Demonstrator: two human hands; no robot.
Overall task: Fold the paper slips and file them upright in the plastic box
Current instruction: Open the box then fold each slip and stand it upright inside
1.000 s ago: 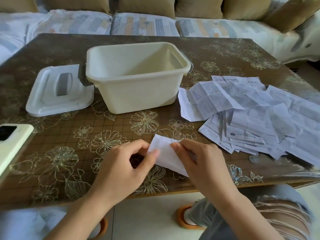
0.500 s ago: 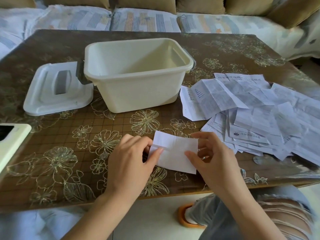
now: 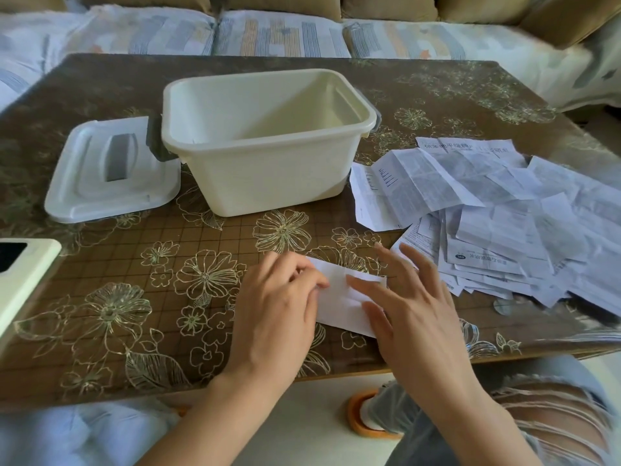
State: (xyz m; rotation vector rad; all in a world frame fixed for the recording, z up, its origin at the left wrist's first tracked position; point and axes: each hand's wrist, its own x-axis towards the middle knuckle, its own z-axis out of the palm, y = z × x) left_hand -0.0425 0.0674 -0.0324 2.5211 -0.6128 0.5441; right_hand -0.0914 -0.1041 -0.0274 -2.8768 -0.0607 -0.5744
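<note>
A folded white paper slip (image 3: 339, 302) lies flat on the table near its front edge. My left hand (image 3: 275, 307) presses down on the slip's left end with its fingers. My right hand (image 3: 406, 307) lies over the slip's right end with straight, spread fingers pressing it flat. The cream plastic box (image 3: 268, 183) stands beyond the hands with nothing visible inside. A loose heap of unfolded printed slips (image 3: 497, 223) spreads across the table to the right.
The box's white lid (image 3: 111, 173) lies flat to the left of the box. A pale phone (image 3: 20, 274) sits at the table's left edge. The brown flowered table (image 3: 134, 290) ends just below my hands. A sofa runs behind it.
The slip was held up between both hands' fingertips; it now lies flat on the table. Both hands have come down onto it, and my right fingers have straightened out.
</note>
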